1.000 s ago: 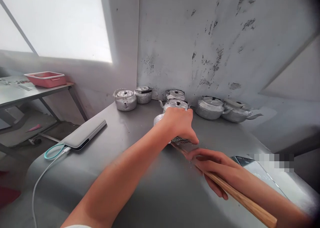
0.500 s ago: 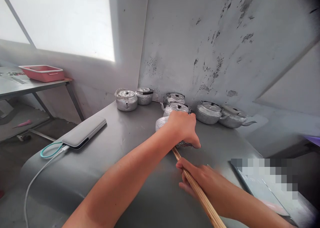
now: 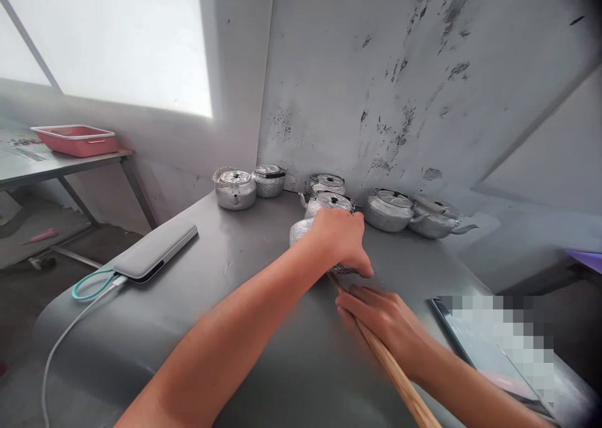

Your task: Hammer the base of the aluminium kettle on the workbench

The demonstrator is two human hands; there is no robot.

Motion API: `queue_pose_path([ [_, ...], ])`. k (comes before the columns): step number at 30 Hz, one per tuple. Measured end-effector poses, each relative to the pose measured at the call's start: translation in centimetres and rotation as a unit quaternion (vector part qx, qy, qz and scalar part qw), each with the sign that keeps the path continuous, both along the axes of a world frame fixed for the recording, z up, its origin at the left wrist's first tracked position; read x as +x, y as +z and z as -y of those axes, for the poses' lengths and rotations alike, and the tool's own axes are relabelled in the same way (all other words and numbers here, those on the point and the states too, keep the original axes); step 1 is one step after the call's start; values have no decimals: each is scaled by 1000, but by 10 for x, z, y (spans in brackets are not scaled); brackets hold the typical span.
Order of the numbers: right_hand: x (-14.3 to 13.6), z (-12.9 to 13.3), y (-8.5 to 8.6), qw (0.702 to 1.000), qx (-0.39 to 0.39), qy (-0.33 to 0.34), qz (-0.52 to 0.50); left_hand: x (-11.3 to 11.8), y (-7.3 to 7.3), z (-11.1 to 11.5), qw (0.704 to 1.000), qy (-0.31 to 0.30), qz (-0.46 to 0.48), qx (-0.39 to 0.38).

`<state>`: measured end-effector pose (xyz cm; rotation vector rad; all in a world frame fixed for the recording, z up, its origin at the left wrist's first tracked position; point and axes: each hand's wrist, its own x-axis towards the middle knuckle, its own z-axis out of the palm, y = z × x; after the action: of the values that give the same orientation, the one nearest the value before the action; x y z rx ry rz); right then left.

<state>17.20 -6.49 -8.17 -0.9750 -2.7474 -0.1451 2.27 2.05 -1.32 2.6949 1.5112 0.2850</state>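
Note:
My left hand (image 3: 341, 237) grips the near silver kettle (image 3: 300, 230), whose body is mostly hidden behind the hand and wrist. Closed round a long wooden stick (image 3: 392, 368) is my right hand (image 3: 376, 315), just below and right of the left one. The stick runs from the bottom edge up to the kettle's near side, where its far end is hidden or too small to make out. Directly behind my left hand stands another silver kettle (image 3: 324, 202) with a black knob on its lid.
More silver kettles (image 3: 389, 212) line the wall side of the grey table (image 3: 244, 246). A grey power bank (image 3: 157, 252) with cables lies at the left, and a dark-edged flat panel (image 3: 475, 340) at the right. A red basket (image 3: 78, 143) sits on another table.
My right hand has turned over the stick, its fingers now more wrapped over the top and nearer the kettle. The left hand keeps its place on the kettle; the view has shifted slightly.

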Motion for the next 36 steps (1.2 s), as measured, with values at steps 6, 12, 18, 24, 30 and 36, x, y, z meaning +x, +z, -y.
queue_pose_path([
  [6,1,5,-11,988,-32,-80,-125,2,-2,-1,1000,-2,2,1],
  [12,5,8,-20,960,-88,-92,-249,2,-3,-1,1000,0,-1,11],
  [18,5,4,-30,944,-74,-56,-317,2,-2,-3,1000,0,-12,7],
  [24,4,3,-30,944,-80,-51,-316,2,-1,-2,1000,0,-14,11],
  [30,5,5,-32,946,-81,-44,-312,-2,0,-4,1000,5,-10,-9],
  [36,4,4,-35,945,-73,-39,-316,-3,0,-7,1000,3,-3,-18],
])
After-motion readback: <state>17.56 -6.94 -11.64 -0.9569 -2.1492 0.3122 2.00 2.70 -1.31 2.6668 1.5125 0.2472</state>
